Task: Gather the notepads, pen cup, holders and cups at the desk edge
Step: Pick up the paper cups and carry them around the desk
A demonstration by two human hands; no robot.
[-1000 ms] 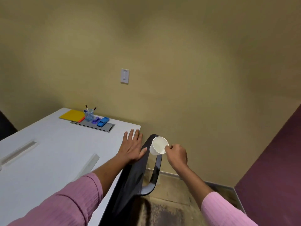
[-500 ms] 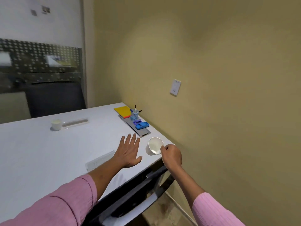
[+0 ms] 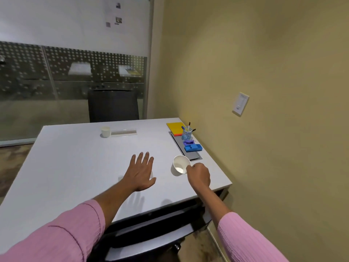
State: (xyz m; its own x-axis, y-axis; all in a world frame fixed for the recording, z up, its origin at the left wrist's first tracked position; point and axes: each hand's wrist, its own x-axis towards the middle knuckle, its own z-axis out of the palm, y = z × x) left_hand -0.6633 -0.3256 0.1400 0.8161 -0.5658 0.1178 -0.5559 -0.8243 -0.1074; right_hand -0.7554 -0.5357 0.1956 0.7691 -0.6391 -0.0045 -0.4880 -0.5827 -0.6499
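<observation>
Right hand [image 3: 199, 174] has brought the cup [image 3: 180, 166] over the desk [image 3: 75, 157], seemingly airborne.

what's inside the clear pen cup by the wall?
Pen cup: a few markers stick out, and blue bits sit at its bottom, too small to identify. Markers' lower ends are hidden in them.

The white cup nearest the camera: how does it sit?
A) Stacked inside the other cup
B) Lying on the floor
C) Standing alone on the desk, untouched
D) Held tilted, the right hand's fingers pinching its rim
D: the right hand pinches the rim of the white cup, which tilts so its open mouth faces the camera; the left hand, fingers spread, does not touch it.
</observation>
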